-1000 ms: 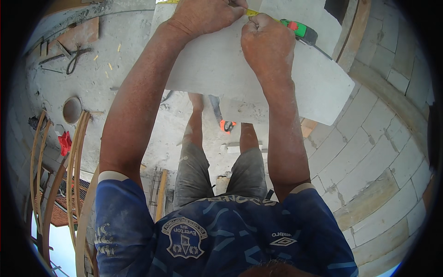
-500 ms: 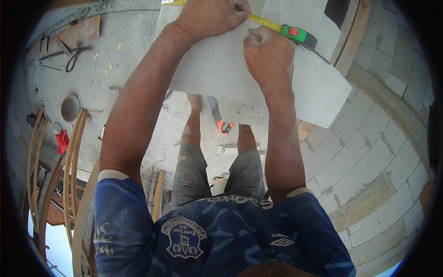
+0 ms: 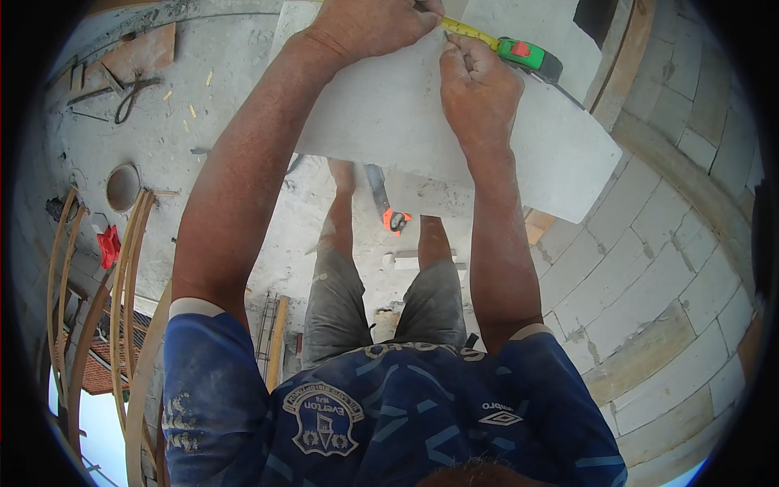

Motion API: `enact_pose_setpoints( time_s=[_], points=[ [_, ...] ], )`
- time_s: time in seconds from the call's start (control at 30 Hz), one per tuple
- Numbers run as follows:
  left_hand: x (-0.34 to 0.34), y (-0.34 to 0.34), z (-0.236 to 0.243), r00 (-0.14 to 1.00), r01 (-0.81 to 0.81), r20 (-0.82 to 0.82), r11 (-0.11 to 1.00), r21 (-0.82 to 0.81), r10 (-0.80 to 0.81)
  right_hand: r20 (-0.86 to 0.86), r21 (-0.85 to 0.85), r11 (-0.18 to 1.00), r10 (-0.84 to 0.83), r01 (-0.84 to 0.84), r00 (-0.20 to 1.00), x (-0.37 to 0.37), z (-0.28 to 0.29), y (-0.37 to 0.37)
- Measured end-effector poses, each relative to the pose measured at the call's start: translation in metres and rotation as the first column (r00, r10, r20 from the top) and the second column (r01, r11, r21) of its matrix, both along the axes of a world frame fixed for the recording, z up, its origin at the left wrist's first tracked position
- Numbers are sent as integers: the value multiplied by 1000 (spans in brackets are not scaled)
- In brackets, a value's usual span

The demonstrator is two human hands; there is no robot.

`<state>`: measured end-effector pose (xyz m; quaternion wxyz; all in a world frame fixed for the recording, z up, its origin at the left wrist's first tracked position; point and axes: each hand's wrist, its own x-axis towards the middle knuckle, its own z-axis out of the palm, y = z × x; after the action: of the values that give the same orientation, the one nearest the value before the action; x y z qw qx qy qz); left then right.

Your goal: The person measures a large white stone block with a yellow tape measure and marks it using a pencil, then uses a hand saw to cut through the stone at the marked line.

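Observation:
At the top of the view, my left hand (image 3: pixel 377 31) is closed on the yellow blade of a tape measure (image 3: pixel 529 53). The green and black case, with a red button, rests on a pale, flat block (image 3: pixel 381 122) to the right. Just below the blade, my right hand (image 3: pixel 481 89) pinches a thin, dark-tipped thing too small to name. Its tip lies close to the blade's near edge. A slim grey strip (image 3: pixel 561 91) runs out from beside the case across the block.
A handsaw (image 3: pixel 395 220) with an orange handle lies below the block, near my legs. Along the right rises a pale block wall (image 3: pixel 641 268). A round bucket (image 3: pixel 123 188), a red object (image 3: pixel 108 247) and upright wooden strips (image 3: pixel 130 284) are at left.
My right hand has shifted slightly right, its fingers turned so the thin tip shows. The tape case has slid a little right. My left hand keeps its hold.

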<state>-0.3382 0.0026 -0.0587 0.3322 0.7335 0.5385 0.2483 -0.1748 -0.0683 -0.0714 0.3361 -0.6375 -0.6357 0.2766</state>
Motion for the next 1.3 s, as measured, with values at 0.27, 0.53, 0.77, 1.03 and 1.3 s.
enact_pose_setpoints(
  time_s=[0.27,0.53,0.77,1.03,1.3],
  points=[
    [0,0,0,1000,9,28,999,44,-10,137,-126,992,10,7,991,-6,27,17],
    [0,-1,5,999,33,-26,999,1,-33,91,-285,958,70,-42,993,13,50,-11],
    [0,2,11,969,82,-234,997,10,-77,-34,-50,969,-243,241,969,114,66,6],
    [8,1,6,986,14,-165,999,-49,-22,208,-355,934,121,-40,971,118,68,40],
    [12,14,43,971,78,-222,996,-50,-87,217,-305,935,255,-182,942,118,79,40]
  ],
)
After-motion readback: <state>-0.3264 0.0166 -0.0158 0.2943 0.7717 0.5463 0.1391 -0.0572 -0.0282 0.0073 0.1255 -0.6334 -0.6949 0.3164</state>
